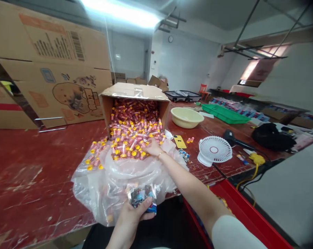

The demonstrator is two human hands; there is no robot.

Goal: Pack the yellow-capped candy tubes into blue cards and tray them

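Note:
An open cardboard box lies on its side on the red table, with a heap of small pink tubes with yellow caps spilling from it onto a clear plastic bag. My right hand reaches into the front right of the heap; its fingertips are among the tubes, and whether they grip one is too small to tell. Nearer to me, my left hand is closed round a small dark and blue printed packet, thumb on top.
A yellow phone, a white fan, a cream basin and a green tray are on the right. A large carton stands at left. A red bin is at lower right.

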